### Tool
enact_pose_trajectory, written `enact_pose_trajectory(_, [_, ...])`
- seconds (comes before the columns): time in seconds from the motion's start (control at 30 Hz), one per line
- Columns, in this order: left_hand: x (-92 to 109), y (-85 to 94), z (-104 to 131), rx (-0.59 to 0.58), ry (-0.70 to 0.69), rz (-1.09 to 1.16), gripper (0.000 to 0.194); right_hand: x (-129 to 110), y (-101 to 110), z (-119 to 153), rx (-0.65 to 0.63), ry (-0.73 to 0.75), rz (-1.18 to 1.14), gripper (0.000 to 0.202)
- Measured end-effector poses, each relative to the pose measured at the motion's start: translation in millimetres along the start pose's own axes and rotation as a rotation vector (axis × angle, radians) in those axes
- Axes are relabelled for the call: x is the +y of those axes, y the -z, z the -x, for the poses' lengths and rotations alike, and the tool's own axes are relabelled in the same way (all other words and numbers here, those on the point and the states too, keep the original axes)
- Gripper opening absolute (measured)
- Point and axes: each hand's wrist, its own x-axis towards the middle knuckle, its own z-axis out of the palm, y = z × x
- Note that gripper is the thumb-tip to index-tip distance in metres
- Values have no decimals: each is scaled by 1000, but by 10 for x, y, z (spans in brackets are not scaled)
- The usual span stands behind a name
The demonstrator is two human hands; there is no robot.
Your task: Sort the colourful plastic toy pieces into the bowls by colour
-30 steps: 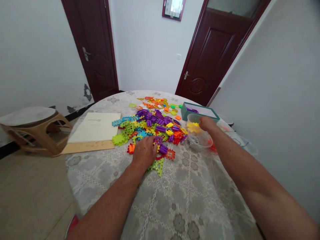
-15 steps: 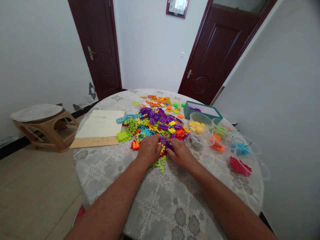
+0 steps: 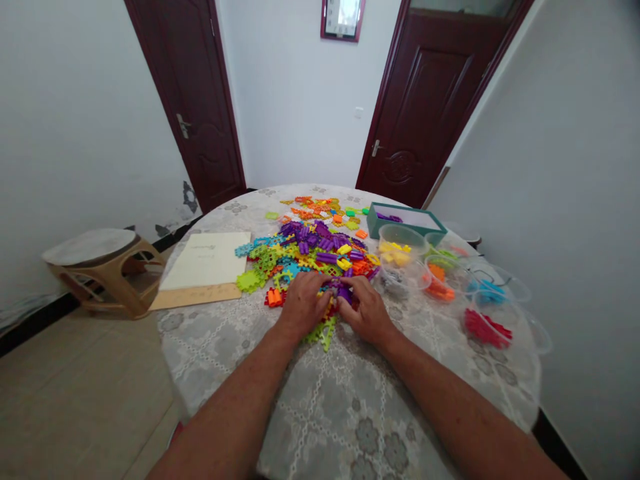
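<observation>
My left hand point(image 3: 304, 303) and my right hand point(image 3: 366, 309) meet at the near edge of a heap of coloured plastic pieces point(image 3: 295, 257). Between their closed fingertips is a purple piece point(image 3: 345, 292), gripped from both sides and partly hidden by the fingers. Lime green pieces point(image 3: 325, 331) lie on the cloth just below my hands. An orange piece point(image 3: 274, 297) rests left of my left hand. Purple pieces point(image 3: 313, 235) top the heap behind.
Clear tubs holding yellow point(image 3: 395, 253), grey, orange point(image 3: 440, 285), blue and red pieces point(image 3: 487, 328) stand at the right, near a green box point(image 3: 407, 223). A notebook point(image 3: 207, 260) and wooden ruler point(image 3: 195, 297) lie left. A stool point(image 3: 100, 273) stands beyond the table.
The whole view has shifted slightly with the head. Both hands remain together at the heap, and the purple piece between them has turned a little.
</observation>
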Motion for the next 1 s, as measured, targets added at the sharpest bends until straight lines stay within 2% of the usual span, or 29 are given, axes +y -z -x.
enact_pose_trajectory(0.13, [58,68,-27,132,38,48,15,-82,4,31,18,-20,-99,39])
enact_pose_trajectory(0.2, [88,82,-26,151,56,88,16,-90,-11,43,31,-62,-134,40])
enact_pose_trajectory(0.3, [126,86,-18,93,116,169,16,-71,-23,38,77,-196,-224,41])
enact_pose_trajectory(0.43, [141,91,-28,51,303,284,18,-31,-7,-3,129,-382,-526,37])
enact_pose_trajectory(0.53, [121,85,-43,31,399,404,21,-25,17,-27,119,-471,-765,39])
enact_pose_trajectory(0.63, [109,81,-51,-27,421,511,26,-47,34,-32,72,-499,-880,43])
enact_pose_trajectory(0.73, [130,103,-60,-109,350,490,23,-80,37,-40,-7,-509,-877,43])
enact_pose_trajectory(0.87, [165,152,-69,-180,270,422,23,-97,94,-107,-48,-493,-799,29])
enact_pose_trajectory(1.0, [139,171,-63,-152,272,359,28,-73,363,-218,-129,-402,-671,22])
